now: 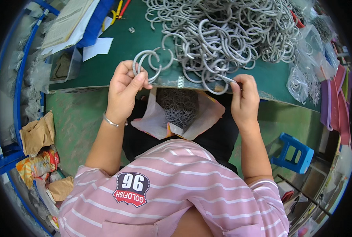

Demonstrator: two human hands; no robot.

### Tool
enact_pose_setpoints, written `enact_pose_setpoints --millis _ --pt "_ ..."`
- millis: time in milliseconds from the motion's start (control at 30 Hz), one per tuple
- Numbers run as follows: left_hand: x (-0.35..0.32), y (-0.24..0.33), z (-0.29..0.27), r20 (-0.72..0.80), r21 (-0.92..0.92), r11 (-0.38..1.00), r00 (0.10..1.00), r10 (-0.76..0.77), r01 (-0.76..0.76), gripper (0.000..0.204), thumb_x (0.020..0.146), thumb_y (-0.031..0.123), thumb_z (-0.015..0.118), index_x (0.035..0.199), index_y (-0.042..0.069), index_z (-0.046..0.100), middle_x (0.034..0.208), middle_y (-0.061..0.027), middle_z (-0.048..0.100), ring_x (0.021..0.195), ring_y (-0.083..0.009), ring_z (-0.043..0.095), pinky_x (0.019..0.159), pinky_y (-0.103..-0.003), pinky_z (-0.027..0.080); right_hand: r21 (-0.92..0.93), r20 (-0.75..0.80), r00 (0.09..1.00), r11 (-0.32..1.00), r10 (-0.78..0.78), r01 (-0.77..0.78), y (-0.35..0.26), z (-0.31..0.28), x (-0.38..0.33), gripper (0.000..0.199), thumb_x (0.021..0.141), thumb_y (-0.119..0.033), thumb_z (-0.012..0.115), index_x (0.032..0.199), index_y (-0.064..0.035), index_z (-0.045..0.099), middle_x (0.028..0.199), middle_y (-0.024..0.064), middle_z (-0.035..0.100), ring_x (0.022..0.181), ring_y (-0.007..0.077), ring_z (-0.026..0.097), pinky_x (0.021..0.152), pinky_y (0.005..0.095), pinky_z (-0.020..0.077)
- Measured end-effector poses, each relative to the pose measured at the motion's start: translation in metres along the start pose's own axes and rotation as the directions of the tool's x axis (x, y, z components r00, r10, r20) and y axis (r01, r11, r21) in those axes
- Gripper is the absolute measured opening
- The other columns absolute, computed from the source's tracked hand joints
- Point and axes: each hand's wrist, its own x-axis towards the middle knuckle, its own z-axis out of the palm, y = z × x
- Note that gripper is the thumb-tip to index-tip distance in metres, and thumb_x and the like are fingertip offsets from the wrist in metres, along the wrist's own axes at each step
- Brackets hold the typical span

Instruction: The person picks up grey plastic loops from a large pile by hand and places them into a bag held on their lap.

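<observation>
The left hand's (129,83) grip pinches slim grey metallic-looking open rings (135,65) over the flat green counter (144,35), the right hand's (245,94) another such ring (227,79) at the tangled grey heap's (227,35) near edge, where gentle, level handling should limit snagging.

blue stool (305,160), right | crumpled brown paper bag (37,133), left | white paper slip (98,48), upper left | blue shelving (21,69), far left
</observation>
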Motion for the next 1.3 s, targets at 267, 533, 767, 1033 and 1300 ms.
enact_pose_setpoints --millis 267,533,767,1033,1300 --pt "0.018 -0.003 0.011 0.165 0.735 0.612 0.952 0.257 -0.292 0.020 0.080 -0.002 0.067 0.078 0.004 0.048 0.099 -0.0099 0.059 0.080 -0.0156 0.055 0.069 -0.025 0.045 0.015 -0.036 0.994 0.994 -0.105 0.105 0.001 -0.001 0.003 0.011 0.081 0.003 0.065 0.090 0.0001 0.059 0.084 0.0133 0.059 0.076 0.0291 0.058 0.067 0.0349 0.0487" --pt "0.029 -0.015 0.016 0.206 0.816 0.486 0.943 0.260 -0.312 0.018 0.085 0.013 0.067 0.095 0.000 0.060 0.086 -0.0082 0.058 0.073 -0.0182 0.057 0.066 -0.030 0.047 0.214 -0.110 0.993 0.976 0.054 -0.030 0.008 0.004 -0.011 0.008 0.083 0.003 0.063 0.090 0.0009 0.059 0.086 0.0119 0.059 0.076 0.0260 0.060 0.067 0.0328 0.0493" --pt "0.012 -0.005 0.002 -0.030 -0.224 0.964 0.988 -0.154 0.144 0.014 0.087 0.013 0.060 0.093 0.001 0.063 0.078 -0.0045 0.057 0.057 -0.0081 0.049 0.051 -0.023 0.041 0.066 0.045 0.983 0.983 -0.176 0.173 -0.007 0.006 -0.013 0.019 0.075 0.005 0.069 0.093 -0.0014 0.065 0.092 0.0124 0.059 0.080 0.0264 0.061 0.069 0.0329 0.0507" --pt "0.006 -0.004 0.005 0.258 -0.639 0.692 0.941 -0.219 0.336 0.014 0.082 0.004 0.050 0.094 0.001 0.056 0.084 -0.0088 0.052 0.055 -0.0102 0.040 0.051 -0.024 0.040 0.375 -0.139 0.965 0.913 0.224 -0.158 -0.002 0.002 -0.016 0.007 0.094 -0.003 0.057 0.094 0.0032 0.060 0.097 0.0075 0.054 0.068 0.0082 0.055 0.060 0.0200 0.0475" --pt "-0.008 0.000 0.021 0.476 0.541 0.818 0.732 -0.488 0.194 0.010 0.077 0.006 0.060 0.086 0.002 0.062 0.080 -0.0025 0.059 0.067 -0.0091 0.053 0.062 -0.025 0.045 0.619 0.029 0.917 0.713 0.397 -0.329 0.010 0.010 -0.017 0.008 0.095 -0.001 0.053 0.096 0.0051 0.057 0.093 0.0062 0.056 0.077 0.0137 0.066 0.070 0.0234 0.0541"
